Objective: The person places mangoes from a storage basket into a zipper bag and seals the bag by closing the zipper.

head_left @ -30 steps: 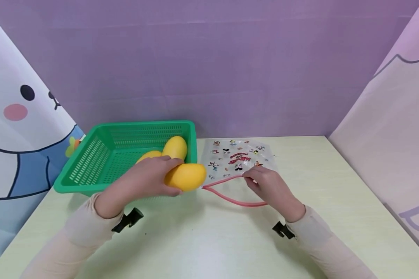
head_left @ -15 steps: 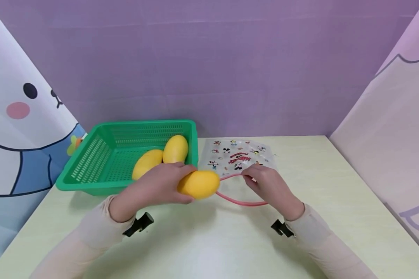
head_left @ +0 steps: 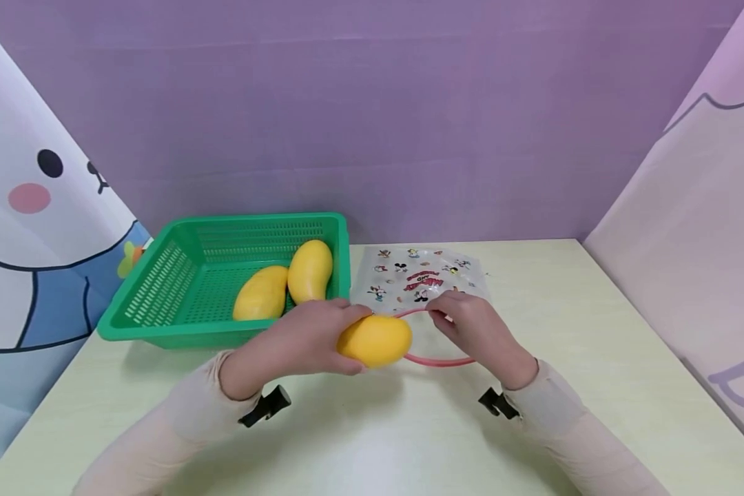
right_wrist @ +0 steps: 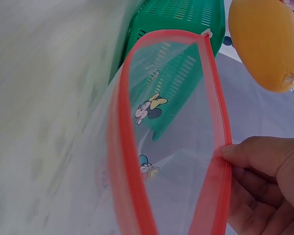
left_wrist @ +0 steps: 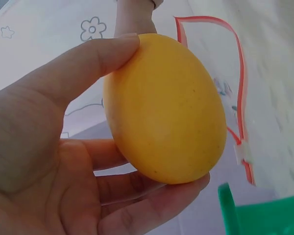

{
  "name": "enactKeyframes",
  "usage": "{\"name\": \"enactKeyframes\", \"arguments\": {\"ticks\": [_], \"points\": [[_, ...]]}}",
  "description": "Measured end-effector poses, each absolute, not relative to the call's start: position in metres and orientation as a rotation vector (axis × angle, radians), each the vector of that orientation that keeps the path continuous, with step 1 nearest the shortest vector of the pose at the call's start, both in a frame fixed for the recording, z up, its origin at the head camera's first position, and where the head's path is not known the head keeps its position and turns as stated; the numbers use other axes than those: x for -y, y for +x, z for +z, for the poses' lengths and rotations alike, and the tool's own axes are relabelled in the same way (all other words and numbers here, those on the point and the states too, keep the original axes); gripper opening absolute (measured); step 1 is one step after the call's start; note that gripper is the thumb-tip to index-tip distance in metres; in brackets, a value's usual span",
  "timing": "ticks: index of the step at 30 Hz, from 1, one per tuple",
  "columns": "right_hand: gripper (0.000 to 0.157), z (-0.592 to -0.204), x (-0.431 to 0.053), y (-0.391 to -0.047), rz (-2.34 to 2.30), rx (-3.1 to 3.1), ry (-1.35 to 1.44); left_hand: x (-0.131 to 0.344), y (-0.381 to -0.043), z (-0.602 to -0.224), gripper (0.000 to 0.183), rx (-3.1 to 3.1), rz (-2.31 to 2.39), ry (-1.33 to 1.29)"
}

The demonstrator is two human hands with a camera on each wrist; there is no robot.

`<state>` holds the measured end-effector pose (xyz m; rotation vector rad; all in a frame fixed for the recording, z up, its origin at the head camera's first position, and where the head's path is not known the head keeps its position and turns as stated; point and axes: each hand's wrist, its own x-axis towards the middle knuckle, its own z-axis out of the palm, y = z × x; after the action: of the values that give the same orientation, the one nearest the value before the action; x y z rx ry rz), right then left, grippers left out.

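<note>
A yellow mango point(head_left: 375, 341) is gripped in my left hand point(head_left: 313, 335), just left of the bag's mouth; the left wrist view shows thumb and fingers around the mango point(left_wrist: 166, 110). My right hand point(head_left: 480, 334) pinches one red edge of a clear zip bag point(head_left: 409, 275) printed with cartoon figures. In the right wrist view the bag's red-edged mouth point(right_wrist: 220, 112) gapes wide, and the mango point(right_wrist: 267, 44) hangs above and beside it. Two more mangoes, one lying low point(head_left: 262, 294) and one leaning at the right wall point(head_left: 311, 270), sit in the green basket point(head_left: 186, 222).
The basket stands at the back left of the pale table point(head_left: 533, 275), close to the left hand. Behind the table hangs a purple cloth point(head_left: 372, 124). Printed cloths form the left and right sides. A black camera mount point(head_left: 265, 406) sits on the left wrist.
My left hand has carried the mango rightward and slightly nearer me, away from the basket and toward the bag's mouth. The right hand has stayed almost still on the bag's edge.
</note>
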<state>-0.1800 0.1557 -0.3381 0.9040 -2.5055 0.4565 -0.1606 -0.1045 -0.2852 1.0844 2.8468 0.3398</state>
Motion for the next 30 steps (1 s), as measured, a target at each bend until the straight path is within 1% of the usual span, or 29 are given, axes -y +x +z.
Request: {"name": "enactKeyframes", "arguments": {"ticks": [9,30], "points": [[0.010,-0.335,-0.153,-0.180,0.465,2.530,0.896,0.089,-0.161,-0.290,0.062,-2.827,0.275,1.116],[0.010,-0.336,-0.149,-0.183,0.497,2.492,0.877,0.072,-0.163,-0.299,0.060,-2.874,0.172,1.106]]}}
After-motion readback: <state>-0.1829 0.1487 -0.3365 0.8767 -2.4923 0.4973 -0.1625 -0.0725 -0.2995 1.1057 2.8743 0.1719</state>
